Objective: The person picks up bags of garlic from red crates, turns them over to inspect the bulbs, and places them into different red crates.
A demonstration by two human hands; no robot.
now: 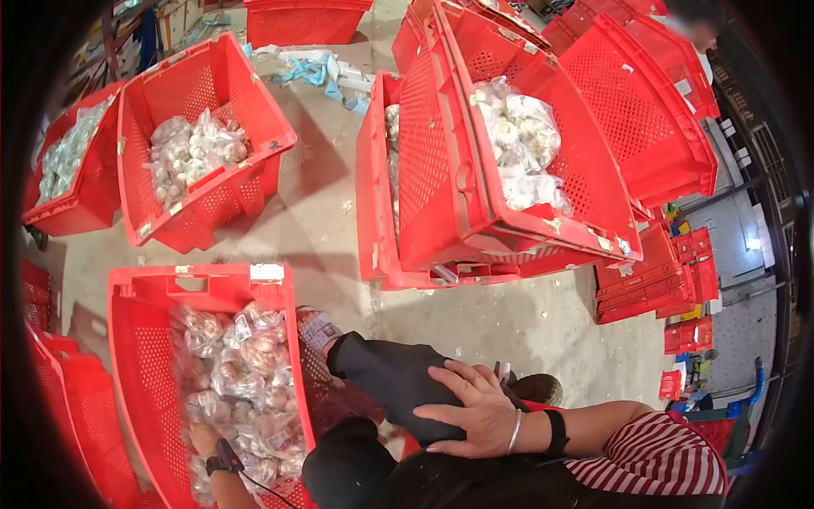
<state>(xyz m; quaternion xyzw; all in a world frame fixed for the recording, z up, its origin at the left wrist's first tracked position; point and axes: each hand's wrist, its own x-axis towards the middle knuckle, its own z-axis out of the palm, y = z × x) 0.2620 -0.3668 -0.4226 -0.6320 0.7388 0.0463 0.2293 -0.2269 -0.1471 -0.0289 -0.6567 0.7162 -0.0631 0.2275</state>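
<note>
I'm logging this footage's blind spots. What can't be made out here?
All in the head view:
Left hand: fingertips hidden among the bags of bulbs; whether it holds one is unclear.
Near crate: closest end cut off by the picture's bottom edge.
Bag label: print too small to read.
Lower stacked crate: most of its contents hidden by the crate on top.

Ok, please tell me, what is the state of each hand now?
Left hand: at the bagged bulbs in the red crate; its grip cannot be told.
Right hand: open, resting on the dark-clothed leg.
</note>
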